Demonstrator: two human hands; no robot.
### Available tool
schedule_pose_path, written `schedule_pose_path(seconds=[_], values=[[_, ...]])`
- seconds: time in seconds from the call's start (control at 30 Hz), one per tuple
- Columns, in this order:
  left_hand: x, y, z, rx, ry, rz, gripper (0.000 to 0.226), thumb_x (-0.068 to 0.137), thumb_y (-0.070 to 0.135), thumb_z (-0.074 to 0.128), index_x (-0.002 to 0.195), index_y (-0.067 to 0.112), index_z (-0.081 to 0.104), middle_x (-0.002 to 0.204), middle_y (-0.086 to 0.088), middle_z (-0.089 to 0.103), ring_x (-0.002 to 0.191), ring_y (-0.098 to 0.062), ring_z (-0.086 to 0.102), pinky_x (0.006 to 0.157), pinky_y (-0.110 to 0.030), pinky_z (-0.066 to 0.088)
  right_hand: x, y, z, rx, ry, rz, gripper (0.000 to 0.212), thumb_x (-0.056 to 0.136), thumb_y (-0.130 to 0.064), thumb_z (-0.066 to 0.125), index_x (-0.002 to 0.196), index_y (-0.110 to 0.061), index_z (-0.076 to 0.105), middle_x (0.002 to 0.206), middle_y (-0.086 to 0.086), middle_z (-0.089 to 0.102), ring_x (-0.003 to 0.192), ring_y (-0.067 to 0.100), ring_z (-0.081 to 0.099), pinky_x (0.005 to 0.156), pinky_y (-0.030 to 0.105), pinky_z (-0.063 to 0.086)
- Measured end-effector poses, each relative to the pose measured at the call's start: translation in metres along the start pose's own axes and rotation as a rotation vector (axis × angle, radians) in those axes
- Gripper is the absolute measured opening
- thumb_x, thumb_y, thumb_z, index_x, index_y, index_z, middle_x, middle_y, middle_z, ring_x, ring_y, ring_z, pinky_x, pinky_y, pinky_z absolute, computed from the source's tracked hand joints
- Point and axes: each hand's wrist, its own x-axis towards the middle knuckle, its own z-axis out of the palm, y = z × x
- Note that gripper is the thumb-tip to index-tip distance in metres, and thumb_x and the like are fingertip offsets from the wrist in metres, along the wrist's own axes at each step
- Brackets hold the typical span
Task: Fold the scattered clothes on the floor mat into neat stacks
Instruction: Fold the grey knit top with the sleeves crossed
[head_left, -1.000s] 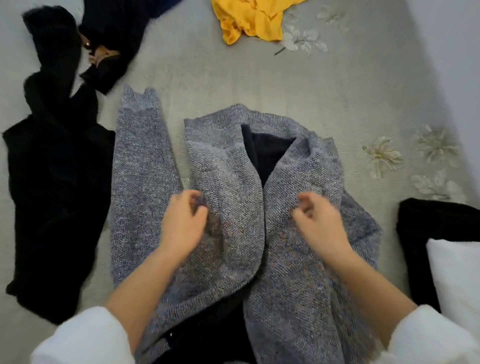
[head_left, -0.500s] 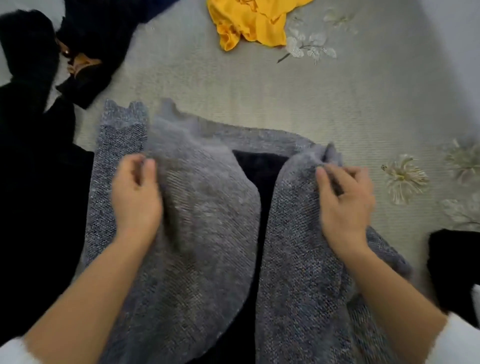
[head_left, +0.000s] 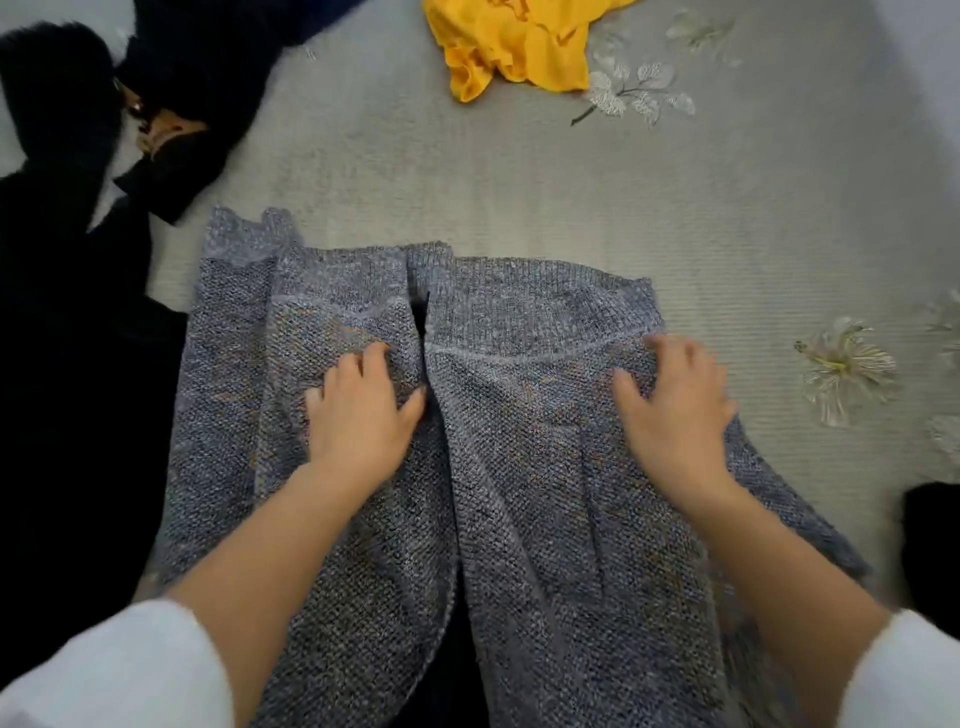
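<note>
Smoothing step in hand: left hand (head_left: 358, 415) and right hand (head_left: 675, 410) lie palms down, fingers spread, gripping nothing, pressing the grey cardigan (head_left: 519, 519) flat beneath them. Next move likely calls for folding in the sleeve (head_left: 228, 338) left of the fingers. Beyond the fingertips: floral floor mat (head_left: 467, 171), yellow garment (head_left: 514, 47); black garment (head_left: 67, 364) leftward.

A pale grey floor mat (head_left: 467, 171) with stitched flowers carries a grey knit cardigan (head_left: 519, 519) under both hands. Black garments (head_left: 67, 364) lie left of the left hand (head_left: 358, 421), a yellow garment (head_left: 514, 47) lies well beyond it, and a black item (head_left: 930, 540) lies right of the right hand (head_left: 675, 410).
</note>
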Motion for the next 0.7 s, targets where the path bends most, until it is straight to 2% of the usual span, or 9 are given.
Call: schedule_pose_path(seconds=[0.07, 0.17, 0.27, 0.37, 0.43, 0.5, 0.53, 0.6, 0.7], values=[[0.008, 0.006, 0.002, 0.084, -0.064, -0.034, 0.052, 0.092, 0.046, 0.049, 0.134, 0.017, 0.038, 0.127, -0.012, 0.050, 0.117, -0.034, 0.048, 0.098, -0.051, 0.032, 0.011, 0.009, -0.002, -0.057, -0.099, 0.166, 0.062, 0.090, -0.042, 0.058, 0.138, -0.010, 0.038, 0.139, 0.014, 0.042, 0.131, 0.031, 0.033, 0.106, 0.051, 0.025], [0.014, 0.014, 0.001, 0.062, -0.055, -0.010, 0.019, 0.096, 0.030, 0.045, 0.114, 0.023, 0.045, 0.112, -0.007, 0.056, 0.100, -0.032, 0.054, 0.087, -0.048, 0.030, 0.016, 0.013, 0.002, -0.201, -0.140, 0.000, 0.026, 0.095, -0.036, 0.052, 0.107, -0.013, 0.055, 0.108, 0.010, 0.055, 0.111, 0.031, 0.046, 0.097, 0.047, 0.032], [0.015, 0.012, -0.007, -0.359, 0.216, 0.060, 0.006, 0.098, 0.027, 0.046, 0.099, 0.024, 0.051, 0.093, 0.003, 0.058, 0.079, -0.018, 0.049, 0.078, -0.037, 0.029, 0.029, 0.010, -0.010, 0.092, 0.168, -0.090, 0.009, 0.097, -0.023, 0.049, 0.092, -0.016, 0.051, 0.087, 0.000, 0.050, 0.084, 0.024, 0.047, 0.080, 0.040, 0.035], [0.027, 0.016, -0.023, -0.721, 0.539, 0.176, 0.017, 0.096, 0.031, 0.046, 0.107, 0.021, 0.054, 0.090, 0.009, 0.058, 0.081, -0.015, 0.054, 0.073, -0.024, 0.036, 0.052, 0.013, -0.025, 0.291, 0.396, 0.146, 0.020, 0.097, -0.022, 0.048, 0.108, -0.006, 0.053, 0.100, 0.011, 0.054, 0.094, 0.028, 0.050, 0.083, 0.035, 0.033], [0.033, 0.019, -0.019, -0.533, 0.339, 0.175, 0.040, 0.096, 0.042, 0.041, 0.131, 0.025, 0.045, 0.120, -0.001, 0.059, 0.112, -0.024, 0.053, 0.094, -0.034, 0.040, 0.061, 0.019, -0.025, 0.071, 0.235, 0.279, 0.037, 0.096, -0.031, 0.050, 0.122, -0.005, 0.048, 0.125, 0.018, 0.049, 0.117, 0.032, 0.044, 0.101, 0.047, 0.028], [0.029, 0.017, 0.001, -0.163, -0.038, 0.138, 0.066, 0.094, 0.060, 0.033, 0.151, 0.032, 0.012, 0.157, -0.006, 0.021, 0.145, -0.027, 0.014, 0.114, -0.052, 0.013, 0.054, 0.016, -0.021, -0.114, 0.089, 0.246, 0.054, 0.092, -0.036, 0.056, 0.133, -0.006, 0.039, 0.140, 0.020, 0.035, 0.130, 0.035, 0.031, 0.106, 0.053, 0.020], [0.024, 0.016, 0.012, -0.033, -0.156, 0.157, 0.074, 0.091, 0.066, 0.027, 0.151, 0.034, -0.002, 0.161, -0.006, -0.001, 0.147, -0.026, -0.009, 0.115, -0.053, -0.001, 0.047, 0.011, -0.017, -0.138, 0.083, 0.152, 0.055, 0.091, -0.034, 0.057, 0.135, -0.006, 0.038, 0.141, 0.019, 0.033, 0.131, 0.036, 0.029, 0.106, 0.054, 0.021], [0.015, 0.011, 0.032, 0.102, -0.200, 0.223, 0.078, 0.087, 0.071, 0.016, 0.149, 0.035, -0.014, 0.157, -0.005, -0.023, 0.137, -0.023, -0.035, 0.111, -0.050, -0.017, 0.029, -0.002, -0.002, -0.145, 0.056, -0.164, 0.045, 0.090, -0.028, 0.057, 0.130, -0.008, 0.047, 0.136, 0.016, 0.040, 0.127, 0.035, 0.034, 0.103, 0.053, 0.026], [0.015, 0.008, 0.044, 0.101, -0.093, 0.237, 0.071, 0.086, 0.069, 0.005, 0.148, 0.038, -0.010, 0.157, -0.001, -0.020, 0.133, -0.020, -0.038, 0.108, -0.046, -0.022, 0.003, -0.017, 0.032, -0.220, -0.198, -0.450, 0.044, 0.094, -0.038, 0.049, 0.130, -0.012, 0.049, 0.126, 0.006, 0.048, 0.120, 0.028, 0.042, 0.098, 0.043, 0.031]])
